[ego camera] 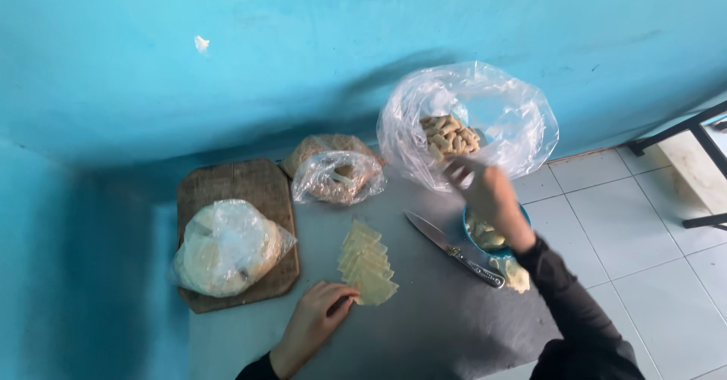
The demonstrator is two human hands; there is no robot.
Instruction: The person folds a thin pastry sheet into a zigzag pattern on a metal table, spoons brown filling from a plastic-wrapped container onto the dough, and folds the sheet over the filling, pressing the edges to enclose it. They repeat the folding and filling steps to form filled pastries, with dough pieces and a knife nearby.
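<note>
My left hand (314,321) rests on the grey table, its fingertips touching the near end of a row of thin pale yellow dough squares (366,263). My right hand (485,192) is raised and blurred at the mouth of a large clear plastic bag (496,115) that holds small beige filled pieces (448,134); whether it holds one is unclear. Under that wrist sits a blue bowl (471,238) with pale filling. A knife (453,249) lies between the squares and the bowl.
A wooden board (242,187) at the left carries a plastic-wrapped pale dough lump (227,245). A smaller bag (337,175) with brownish contents lies by the turquoise wall. A pale scrap (517,274) sits at the table's right edge, beside a tiled floor (628,236).
</note>
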